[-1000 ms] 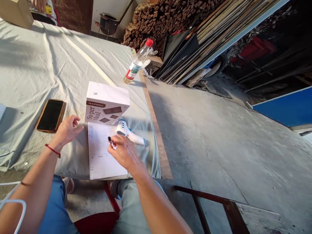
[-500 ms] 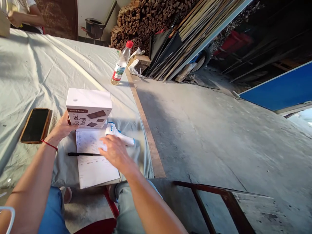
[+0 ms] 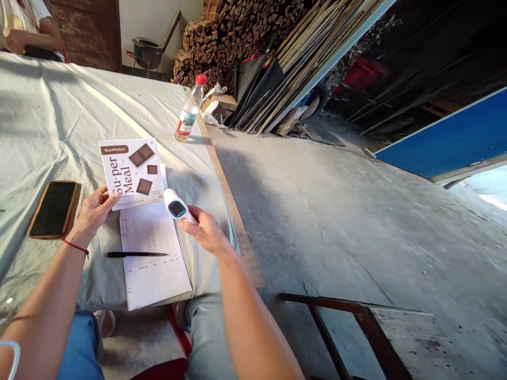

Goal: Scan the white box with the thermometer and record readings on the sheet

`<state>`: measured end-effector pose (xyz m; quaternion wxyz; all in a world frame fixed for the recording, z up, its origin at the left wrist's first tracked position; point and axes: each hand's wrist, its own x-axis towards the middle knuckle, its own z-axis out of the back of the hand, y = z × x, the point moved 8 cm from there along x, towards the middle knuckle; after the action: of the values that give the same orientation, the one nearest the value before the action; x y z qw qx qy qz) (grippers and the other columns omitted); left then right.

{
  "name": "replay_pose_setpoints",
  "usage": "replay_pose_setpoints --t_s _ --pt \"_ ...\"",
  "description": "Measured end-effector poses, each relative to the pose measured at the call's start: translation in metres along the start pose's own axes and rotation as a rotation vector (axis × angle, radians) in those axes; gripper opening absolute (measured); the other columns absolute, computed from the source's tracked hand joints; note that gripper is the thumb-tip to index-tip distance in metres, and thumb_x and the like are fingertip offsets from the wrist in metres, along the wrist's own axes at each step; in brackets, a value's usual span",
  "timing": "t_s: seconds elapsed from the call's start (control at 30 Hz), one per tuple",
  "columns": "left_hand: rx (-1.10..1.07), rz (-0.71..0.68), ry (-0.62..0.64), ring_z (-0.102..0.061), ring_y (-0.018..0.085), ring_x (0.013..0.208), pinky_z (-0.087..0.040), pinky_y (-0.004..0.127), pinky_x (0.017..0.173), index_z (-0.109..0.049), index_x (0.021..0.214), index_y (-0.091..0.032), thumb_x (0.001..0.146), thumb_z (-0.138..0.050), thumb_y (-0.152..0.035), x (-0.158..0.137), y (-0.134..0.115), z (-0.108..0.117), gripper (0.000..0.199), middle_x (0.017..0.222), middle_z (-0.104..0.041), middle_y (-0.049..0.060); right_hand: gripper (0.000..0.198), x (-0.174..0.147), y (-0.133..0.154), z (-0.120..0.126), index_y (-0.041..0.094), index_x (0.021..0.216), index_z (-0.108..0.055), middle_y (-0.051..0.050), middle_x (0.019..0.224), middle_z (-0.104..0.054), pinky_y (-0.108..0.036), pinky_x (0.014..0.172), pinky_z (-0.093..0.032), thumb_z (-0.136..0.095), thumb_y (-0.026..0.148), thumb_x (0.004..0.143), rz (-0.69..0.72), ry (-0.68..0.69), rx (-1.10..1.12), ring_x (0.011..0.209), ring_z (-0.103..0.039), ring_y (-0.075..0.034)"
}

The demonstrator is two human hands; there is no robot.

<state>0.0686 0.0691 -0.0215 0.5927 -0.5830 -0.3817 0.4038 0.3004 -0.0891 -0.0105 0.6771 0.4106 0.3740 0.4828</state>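
Note:
My left hand [image 3: 95, 208] grips the lower left edge of a white box [image 3: 132, 171] printed "NutriMotion Su-per Meal" with brown bars on its front. The box stands tilted at the top of some printed paper sheets [image 3: 152, 229]. In my right hand [image 3: 204, 228] is a white infrared thermometer [image 3: 175, 205], its small dark screen facing me and its head close to the box's lower right corner. A black pen [image 3: 137, 254] lies across the sheets. Left of my left hand, a phone [image 3: 53, 209] in a brown case rests on the cloth.
A clear bottle [image 3: 188, 113] with a red cap stands near the right edge of the cloth-covered table [image 3: 79, 116]. Another person [image 3: 31, 31] sits at the far left. Below right is a dark wooden frame [image 3: 356, 316]; stacked firewood [image 3: 222, 42] and boards stand behind.
My right hand has closed on the thermometer and lifted it off the table. My left hand has tipped the box so its printed front faces me more. The view has shifted slightly.

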Motion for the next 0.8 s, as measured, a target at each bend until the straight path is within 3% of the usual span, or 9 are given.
replay_pose_setpoints --t_s 0.07,0.17,0.3,0.43,0.63,0.8 --pt "-0.028 -0.013 0.053 -0.068 0.032 0.112 -0.055 0.04 0.096 -0.069 0.122 -0.013 0.066 -0.086 -0.065 -0.002 0.0 -0.002 0.078 0.115 -0.075 0.015 0.043 -0.003 0.013 -0.017 0.018 0.106 -0.065 0.002 0.073 -0.055 -0.026 0.061 -0.037 -0.064 0.051 0.08 0.086 0.054 0.241 0.066 -0.047 -0.013" --pt "-0.043 -0.03 0.113 -0.067 0.031 0.117 -0.054 0.04 0.1 -0.065 0.129 -0.014 0.07 -0.086 -0.061 -0.007 -0.001 -0.004 0.079 0.123 -0.073 0.015 0.042 -0.003 0.016 -0.046 0.02 0.092 -0.063 0.003 0.065 -0.046 -0.025 0.054 -0.032 -0.066 0.06 0.08 0.079 0.095 0.448 0.058 -0.039 -0.011" --pt "-0.003 -0.041 0.15 -0.066 0.033 0.12 -0.056 0.042 0.098 -0.062 0.132 -0.016 0.068 -0.088 -0.057 -0.012 -0.002 -0.006 0.08 0.127 -0.071 0.015 0.053 0.003 0.009 -0.069 0.021 0.076 -0.057 0.001 0.066 -0.05 -0.026 0.055 -0.036 -0.074 0.071 0.07 0.021 0.072 0.604 0.061 -0.045 -0.013" --pt "0.026 -0.058 0.146 -0.066 0.033 0.12 -0.056 0.042 0.097 -0.061 0.131 -0.016 0.069 -0.086 -0.06 -0.016 -0.004 -0.007 0.08 0.126 -0.071 0.016 0.058 0.006 0.004 -0.076 0.02 0.072 -0.058 0.0 0.066 -0.053 -0.027 0.059 -0.042 -0.079 0.074 0.064 -0.032 0.097 0.667 0.062 -0.048 -0.013" --pt "0.058 -0.073 0.16 -0.062 0.035 0.128 -0.053 0.045 0.103 -0.054 0.142 -0.016 0.075 -0.082 -0.061 -0.017 -0.003 -0.008 0.086 0.134 -0.067 0.018 0.059 0.004 0.006 -0.075 0.02 0.072 -0.059 0.001 0.064 -0.05 -0.026 0.056 -0.038 -0.081 0.074 0.062 -0.031 0.078 0.669 0.059 -0.044 -0.012" --pt "0.052 -0.078 0.172 -0.061 0.035 0.129 -0.051 0.05 0.107 -0.053 0.143 -0.017 0.074 -0.083 -0.058 -0.016 0.0 -0.007 0.085 0.129 -0.069 0.016 0.058 0.004 0.007 -0.077 0.02 0.076 -0.059 0.001 0.064 -0.049 -0.026 0.055 -0.037 -0.079 0.073 0.064 -0.011 0.073 0.645 0.059 -0.043 -0.012"
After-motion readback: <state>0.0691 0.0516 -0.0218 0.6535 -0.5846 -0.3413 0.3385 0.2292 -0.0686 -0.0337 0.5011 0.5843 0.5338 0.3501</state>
